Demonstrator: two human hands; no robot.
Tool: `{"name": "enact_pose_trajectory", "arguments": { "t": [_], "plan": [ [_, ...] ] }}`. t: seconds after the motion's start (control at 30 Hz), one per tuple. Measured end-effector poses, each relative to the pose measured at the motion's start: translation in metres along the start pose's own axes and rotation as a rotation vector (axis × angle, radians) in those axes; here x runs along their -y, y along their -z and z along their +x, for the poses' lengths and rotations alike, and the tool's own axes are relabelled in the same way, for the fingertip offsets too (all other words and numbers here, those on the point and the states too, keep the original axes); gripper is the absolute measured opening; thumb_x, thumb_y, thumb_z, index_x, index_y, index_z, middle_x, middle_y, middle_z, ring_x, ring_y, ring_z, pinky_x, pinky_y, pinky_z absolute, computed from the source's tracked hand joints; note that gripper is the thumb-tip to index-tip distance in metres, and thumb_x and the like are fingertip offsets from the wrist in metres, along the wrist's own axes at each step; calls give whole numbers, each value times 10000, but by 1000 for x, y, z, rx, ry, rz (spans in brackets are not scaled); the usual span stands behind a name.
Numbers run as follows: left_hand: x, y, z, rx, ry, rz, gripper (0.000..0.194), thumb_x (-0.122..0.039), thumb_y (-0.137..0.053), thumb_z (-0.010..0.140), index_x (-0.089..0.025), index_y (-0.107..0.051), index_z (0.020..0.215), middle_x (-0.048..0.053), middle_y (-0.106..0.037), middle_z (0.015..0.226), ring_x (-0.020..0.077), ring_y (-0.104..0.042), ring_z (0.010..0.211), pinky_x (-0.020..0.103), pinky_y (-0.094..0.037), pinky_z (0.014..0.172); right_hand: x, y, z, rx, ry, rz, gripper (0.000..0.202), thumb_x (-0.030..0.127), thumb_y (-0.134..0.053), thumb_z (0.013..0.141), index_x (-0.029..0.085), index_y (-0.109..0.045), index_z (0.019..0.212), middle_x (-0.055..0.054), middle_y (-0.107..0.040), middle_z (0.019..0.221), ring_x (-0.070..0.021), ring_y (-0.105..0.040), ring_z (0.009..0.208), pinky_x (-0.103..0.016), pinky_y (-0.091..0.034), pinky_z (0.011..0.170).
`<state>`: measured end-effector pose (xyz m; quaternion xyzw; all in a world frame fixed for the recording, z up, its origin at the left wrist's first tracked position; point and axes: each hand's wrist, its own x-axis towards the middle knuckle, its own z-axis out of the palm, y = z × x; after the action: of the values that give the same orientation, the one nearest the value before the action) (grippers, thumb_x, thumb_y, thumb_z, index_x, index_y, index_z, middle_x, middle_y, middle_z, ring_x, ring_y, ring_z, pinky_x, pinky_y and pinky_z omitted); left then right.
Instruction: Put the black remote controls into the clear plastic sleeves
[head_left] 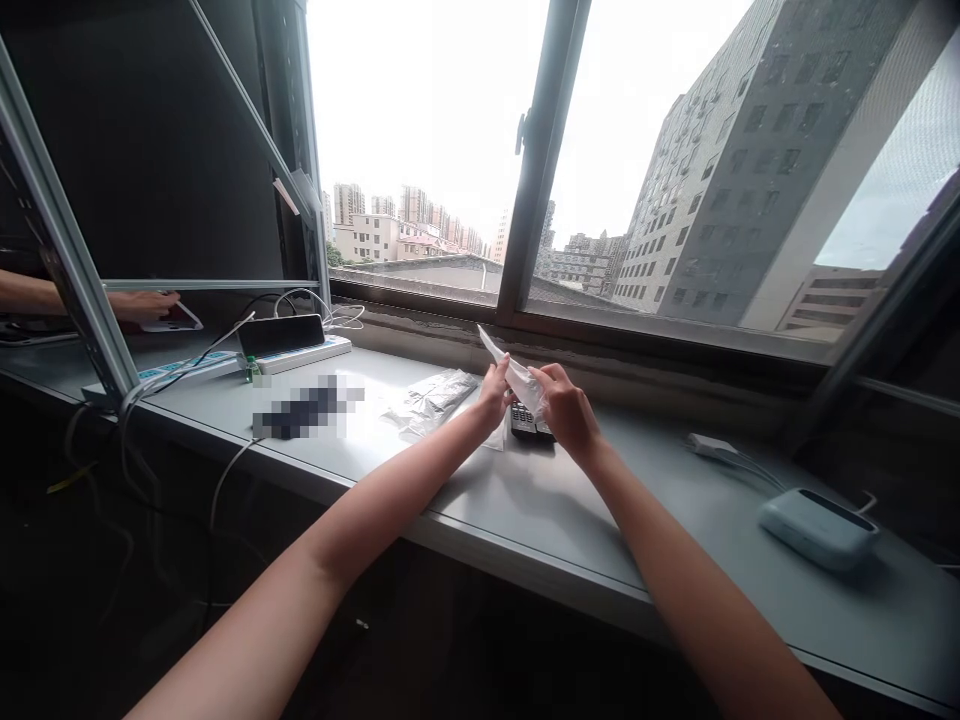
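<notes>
Plastic bag [527, 388], thin and whitish, is held up between two bare hands over a grey surface [525, 520] beside a window [600, 170], above the near side of a black keypad device [531, 425]. The left hand [495, 388] pinches the bag between thumb and fingers; the grip of the right hand [566, 405] closes on its other end. Crumpled clear plastic [431, 400] lies just left of the hands. The surface's front edge runs beneath both forearms, with open room right of the device as far as a white adapter [711, 446] and a pale blue case [819, 528]. At left, a dark phone [281, 337] leans by a power strip [300, 356] and cables, near a metal frame [75, 220]. The bag and right hand partly cover the device; pixelation masks a dark item [304, 408]. Another person's hand [146, 304] shows beyond the frame, the rest cut off.
</notes>
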<state>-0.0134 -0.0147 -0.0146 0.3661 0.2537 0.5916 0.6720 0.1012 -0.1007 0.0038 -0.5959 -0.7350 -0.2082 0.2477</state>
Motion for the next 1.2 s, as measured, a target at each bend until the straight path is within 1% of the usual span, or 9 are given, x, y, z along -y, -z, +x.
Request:
{"name": "enact_pose_trajectory", "arguments": {
  "t": [0.13,0.3,0.4,0.63,0.8,0.9,1.03,1.1,1.2],
  "plan": [
    [-2,-1,-1,-73,-23,-11,295,-411,-612,939,-141,-618,1058,96,-707,959,176,-672,879,261,-511,767,1,2,0,6,-21,-11,627,-14,-403,841,166,-515,1431,-106,-576,1289,-202,-698,879,-290,-544,812],
    [-2,-6,-4,50,71,25,362,-484,-609,928,-129,-638,996,89,-706,858,167,-662,751,255,-499,679,0,1,0,4,-25,-20,621,-3,-403,842,172,-516,1427,-102,-577,1288,-206,-700,876,-285,-543,791],
    [0,-6,-4,73,76,30,382,-494,-602,931,-122,-634,1013,83,-702,837,157,-650,700,248,-490,643,0,1,0,6,-25,-29,606,7,-406,852,188,-527,1417,-97,-573,1303,-204,-700,876,-281,-541,780],
    [-1,0,-1,12,41,27,363,-491,-577,945,-140,-639,1017,82,-702,867,168,-656,753,257,-498,700,5,4,-1,49,-15,-83,573,65,-425,896,206,-510,1445,-99,-575,1333,-203,-696,873,-282,-529,733],
    [-1,2,3,-43,12,1,311,-451,-564,961,-148,-627,989,70,-695,879,157,-656,766,236,-496,676,5,2,-1,62,69,-103,553,157,-432,931,237,-471,1477,-81,-561,1381,-209,-682,950,-258,-487,672],
    [-2,9,13,-97,-7,-1,300,-439,-568,961,-147,-626,996,74,-702,897,165,-674,810,237,-507,700,5,1,0,81,91,-90,556,264,-427,971,230,-395,1525,-93,-530,1430,-217,-672,971,-267,-476,667],
    [-10,29,29,-193,17,32,355,-471,-590,945,-133,-622,1053,73,-706,871,167,-686,811,256,-535,737,3,0,2,123,10,-65,606,420,-406,1006,211,-309,1566,-111,-528,1438,-226,-668,993,-279,-475,691],
    [-17,40,33,-200,19,23,415,-516,-585,938,-129,-620,1085,72,-709,857,169,-693,812,256,-544,732,1,-3,3,182,-52,-66,600,448,-398,1010,196,-342,1551,-124,-543,1423,-235,-656,1048,-290,-480,751],
    [-25,50,34,-162,-6,1,443,-529,-608,921,-123,-632,1097,83,-719,858,183,-703,824,260,-554,718,-6,-9,5,324,-168,-102,544,449,-440,992,179,-483,1463,-153,-563,1401,-268,-597,1186,-348,-456,911]
  ]
}}
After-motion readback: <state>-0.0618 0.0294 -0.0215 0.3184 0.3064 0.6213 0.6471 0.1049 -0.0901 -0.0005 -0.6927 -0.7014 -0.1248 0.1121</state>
